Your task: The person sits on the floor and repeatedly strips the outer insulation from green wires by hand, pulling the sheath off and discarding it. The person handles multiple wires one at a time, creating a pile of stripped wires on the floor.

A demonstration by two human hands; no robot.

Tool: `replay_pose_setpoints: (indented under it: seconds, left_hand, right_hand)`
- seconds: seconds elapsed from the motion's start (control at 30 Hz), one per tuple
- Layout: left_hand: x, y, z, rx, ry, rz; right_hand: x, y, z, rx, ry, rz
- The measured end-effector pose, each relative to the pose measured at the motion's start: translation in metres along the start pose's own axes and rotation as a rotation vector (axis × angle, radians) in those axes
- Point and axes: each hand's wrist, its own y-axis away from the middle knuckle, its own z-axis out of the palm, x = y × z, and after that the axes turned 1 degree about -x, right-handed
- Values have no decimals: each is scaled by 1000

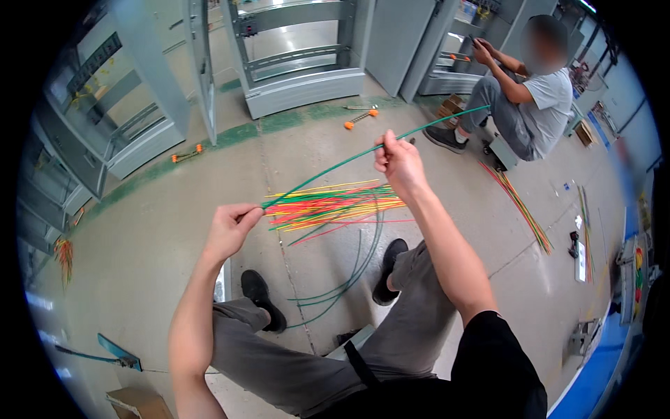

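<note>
A long green wire [328, 170] is stretched between my two hands, rising toward the right. My left hand [234, 227] pinches its near end between thumb and fingers. Farther along, my right hand [400, 162] is closed round the wire, and the free end runs on past it toward the upper right. Below the wire, a pile of cut red, yellow and green wires [335, 207] lies on the floor in front of my feet. Several loose curved green wires [363, 269] lie between my shoes.
Open grey metal cabinets [307, 93] line the far side. At the upper right a person [541, 98] sits low, hands raised. More wires [520, 209] lie on the right floor. An orange-ended tool [361, 119] lies ahead; a blue squeegee-like tool [118, 351] and cardboard box [138, 403] are lower left.
</note>
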Motion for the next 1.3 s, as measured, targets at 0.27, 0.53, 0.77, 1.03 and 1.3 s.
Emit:
replay_pose_setpoints:
  seconds: [0.27, 0.53, 0.77, 1.03, 1.3]
  left_hand:
    - [-3, -4, 9, 69, -422, 190]
    - [-7, -6, 13, 342, -255, 263]
    - [6, -4, 22, 158, -303, 255]
    - [4, -5, 17, 25, -158, 205]
    - [-1, -2, 5, 11, -224, 152]
  right_hand:
    - [7, 8, 2, 36, 204, -91]
    - [9, -3, 3, 51, -86, 65]
    - [9, 2, 4, 35, 24, 43]
    - [15, 5, 11, 47, 111, 24]
    - [10, 3, 11, 30, 170, -16]
